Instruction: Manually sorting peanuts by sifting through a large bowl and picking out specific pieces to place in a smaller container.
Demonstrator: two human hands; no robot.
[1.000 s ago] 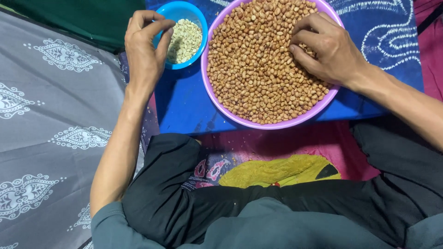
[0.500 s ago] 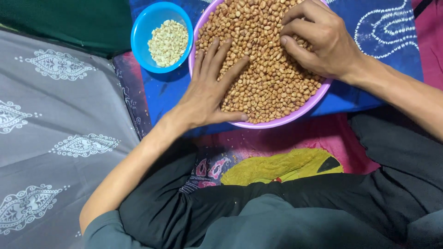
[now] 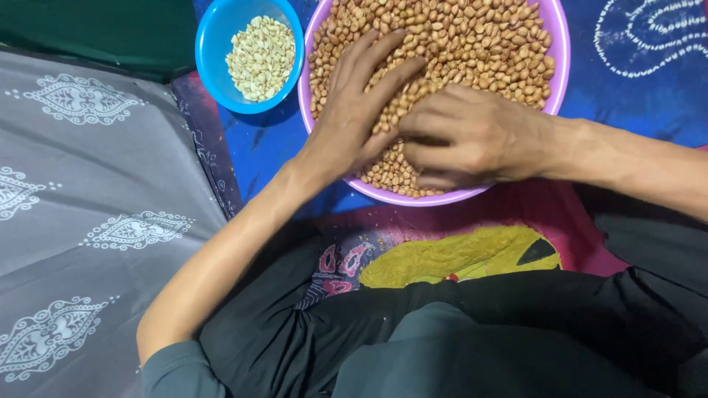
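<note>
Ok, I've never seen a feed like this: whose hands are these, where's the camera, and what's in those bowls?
This is no machine: a seated person wears a camera on the head, looking down at their own two bare hands. The left hand lies flat, fingers spread, on brown skin-on peanuts heaped in a purple bowl. The right hand is curled in the same peanuts near the bowl's near rim; whether it grips any is hidden. Beside it a smaller blue bowl holds pale skinned peanuts. Both bowls stand on a blue patterned cloth; a grey patterned cloth lies on the left.
</note>
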